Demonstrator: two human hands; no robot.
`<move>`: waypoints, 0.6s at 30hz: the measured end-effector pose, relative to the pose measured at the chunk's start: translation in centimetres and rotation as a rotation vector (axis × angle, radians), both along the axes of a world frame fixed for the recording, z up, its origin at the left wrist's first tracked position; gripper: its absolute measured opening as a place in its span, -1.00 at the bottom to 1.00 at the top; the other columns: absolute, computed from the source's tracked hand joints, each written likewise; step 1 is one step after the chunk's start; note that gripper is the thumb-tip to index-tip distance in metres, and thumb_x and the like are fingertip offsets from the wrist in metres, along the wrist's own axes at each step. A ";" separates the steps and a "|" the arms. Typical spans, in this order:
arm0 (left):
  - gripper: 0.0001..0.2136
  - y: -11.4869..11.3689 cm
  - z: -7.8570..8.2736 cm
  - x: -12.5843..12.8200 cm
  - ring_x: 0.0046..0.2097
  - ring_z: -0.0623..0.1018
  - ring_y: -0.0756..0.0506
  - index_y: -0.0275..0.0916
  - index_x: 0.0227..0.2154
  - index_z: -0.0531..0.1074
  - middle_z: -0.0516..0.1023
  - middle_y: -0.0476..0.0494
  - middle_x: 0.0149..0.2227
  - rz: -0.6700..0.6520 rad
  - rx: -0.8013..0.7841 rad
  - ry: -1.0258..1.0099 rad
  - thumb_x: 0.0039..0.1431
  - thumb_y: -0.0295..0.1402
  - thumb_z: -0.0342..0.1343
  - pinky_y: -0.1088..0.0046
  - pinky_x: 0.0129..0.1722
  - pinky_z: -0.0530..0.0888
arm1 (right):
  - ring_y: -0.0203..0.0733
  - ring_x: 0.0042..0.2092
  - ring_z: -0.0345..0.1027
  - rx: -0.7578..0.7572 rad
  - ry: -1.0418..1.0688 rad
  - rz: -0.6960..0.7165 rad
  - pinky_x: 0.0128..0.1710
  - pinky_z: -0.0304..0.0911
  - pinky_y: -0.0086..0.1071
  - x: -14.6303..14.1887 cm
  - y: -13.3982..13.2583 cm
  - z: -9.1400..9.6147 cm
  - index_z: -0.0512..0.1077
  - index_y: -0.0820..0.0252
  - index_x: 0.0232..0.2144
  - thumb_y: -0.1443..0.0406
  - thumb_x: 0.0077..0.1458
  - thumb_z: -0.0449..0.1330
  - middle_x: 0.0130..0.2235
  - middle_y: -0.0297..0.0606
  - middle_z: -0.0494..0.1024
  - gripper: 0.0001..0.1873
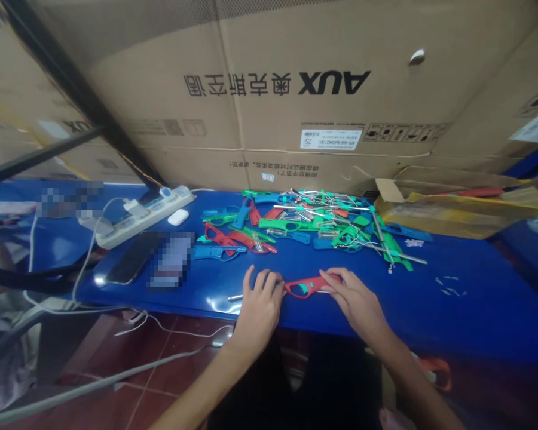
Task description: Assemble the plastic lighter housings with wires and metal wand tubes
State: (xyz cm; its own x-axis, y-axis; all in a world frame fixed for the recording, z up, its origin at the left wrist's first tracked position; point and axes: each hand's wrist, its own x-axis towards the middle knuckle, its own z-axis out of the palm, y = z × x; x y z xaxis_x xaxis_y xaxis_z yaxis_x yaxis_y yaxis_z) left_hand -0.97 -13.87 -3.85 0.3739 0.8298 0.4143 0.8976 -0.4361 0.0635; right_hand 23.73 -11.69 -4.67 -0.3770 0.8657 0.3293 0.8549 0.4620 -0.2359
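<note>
A red long-nosed gas lighter [305,287] lies sideways between my hands, low over the front of the blue table. My left hand [262,298] is closed around its nose end, and a metal tube tip [235,297] sticks out to the left past the fingers. The fingers of my right hand [352,292] pinch the handle end. A small green part shows at the lighter's trigger opening. Behind it lies a pile of red, green and blue lighter shells [291,224], mixed with metal tubes and thin wires.
A cardboard wall marked AUX [269,119] rises behind the blue table [484,304]. To the left are a power strip [146,218], a white earbud case [178,217] and two phones. An open carton [457,212] stands at right. Another person's arm shows at far left.
</note>
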 end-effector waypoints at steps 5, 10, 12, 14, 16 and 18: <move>-0.84 0.1 -0.1 -0.3 0.03 0.45 -0.24 -0.25 -0.17 0.51 0.57 -0.16 -0.08 0.011 -0.025 -0.074 0.38 -0.48 0.02 -0.19 0.31 0.04 | -0.08 -0.03 0.52 0.024 -0.018 0.049 -0.16 0.48 -0.32 0.3 -1.3 -0.2 0.41 0.15 0.19 0.11 0.38 0.02 0.07 -0.06 0.50 -0.55; -0.84 1.2 1.0 -1.2 0.06 0.45 -0.26 -0.23 -0.16 0.52 0.58 -0.17 -0.09 -0.060 0.039 -0.020 0.39 -0.43 0.02 -0.22 0.33 -0.03 | -0.07 -0.10 0.56 0.137 -0.050 0.080 -0.18 0.50 -0.28 0.4 -1.8 -0.3 0.45 0.21 0.13 0.23 0.38 0.04 -0.03 -0.06 0.60 -0.62; -0.84 1.9 2.0 -1.5 0.10 0.45 -0.27 -0.23 -0.15 0.52 0.58 -0.17 -0.07 -0.108 0.070 0.002 0.39 -0.42 0.02 -0.23 0.34 -0.06 | -0.08 -0.12 0.58 0.200 -0.046 0.091 -0.16 0.51 -0.27 0.3 -2.0 -0.3 0.47 0.19 0.12 0.31 0.38 0.01 -0.04 -0.10 0.64 -0.63; -0.83 2.2 3.1 -1.9 0.15 0.43 -0.29 -0.22 -0.06 0.49 0.57 -0.19 0.01 -0.149 0.106 -0.018 0.39 -0.41 0.04 -0.25 0.35 -0.09 | -0.09 -0.14 0.60 0.249 -0.001 0.088 -0.15 0.52 -0.27 0.1 -2.1 -0.2 0.48 0.18 0.09 0.32 0.38 0.01 -0.07 -0.13 0.67 -0.65; -0.74 1.7 4.1 -2.0 0.25 0.36 -0.33 -0.22 0.07 0.43 0.49 -0.26 0.15 -0.163 0.166 -0.091 0.37 -0.41 0.08 -0.27 0.34 -0.10 | -0.11 -0.17 0.61 0.281 0.084 0.069 -0.17 0.52 -0.30 -0.1 -2.5 0.0 0.50 0.20 0.05 0.29 0.38 0.04 -0.11 -0.12 0.68 -0.68; -0.69 0.5 4.5 -1.9 0.31 0.29 -0.36 -0.21 0.11 0.39 0.44 -0.32 0.20 -0.178 0.277 -0.248 0.33 -0.46 0.12 -0.27 0.33 -0.07 | -0.12 -0.19 0.62 0.307 0.173 0.047 -0.19 0.52 -0.34 -0.4 -3.1 0.5 0.50 0.24 0.02 0.27 0.38 0.06 -0.14 -0.11 0.69 -0.70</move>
State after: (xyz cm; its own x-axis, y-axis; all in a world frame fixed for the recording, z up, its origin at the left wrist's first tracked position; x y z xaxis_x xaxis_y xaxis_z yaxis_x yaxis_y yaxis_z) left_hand -2.84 -13.37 0.67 0.3622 0.6056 0.7086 0.7787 -0.6144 0.1270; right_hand 23.34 -14.76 -4.19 -0.3300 0.6995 0.6339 0.7906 0.5717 -0.2193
